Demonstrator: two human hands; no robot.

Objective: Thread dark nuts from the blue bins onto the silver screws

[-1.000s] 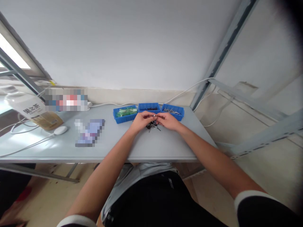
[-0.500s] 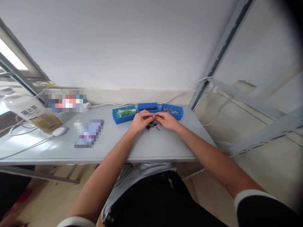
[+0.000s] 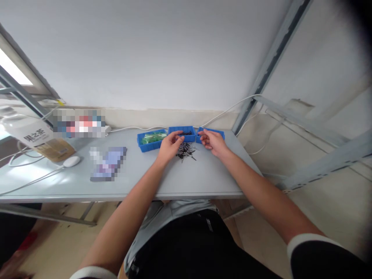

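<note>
Dark and silvery slender metal pieces [image 3: 186, 152], loosely heaped, are seen on the table, just in front of three bins and between the two hands. Behind everything, a plain pale wall [image 3: 162, 58] is seen. Against it a long grey flat-topped table [image 3: 192, 180] is set. At its far left, a large clear plastic bottle [image 3: 59, 149] with a white label is seen tilted. Along the back, three open blue plastic bins are lined up: the left bin [image 3: 150, 147] is filled with green and whitish pieces, dark pieces are held in the middle bin [image 3: 190, 138], and the right bin [image 3: 220, 133] is partly covered by a hand. The left hand [image 3: 169, 148] is held beside the heap, its thumb and forefinger parted. The right hand [image 3: 215, 142] is held at the front of the right bin, its fingers curled; whether anything is gripped there cannot be told. Near the bottle, a small white rounded mouse-like object [image 3: 71, 161] is placed, a cable running beside it.
</note>
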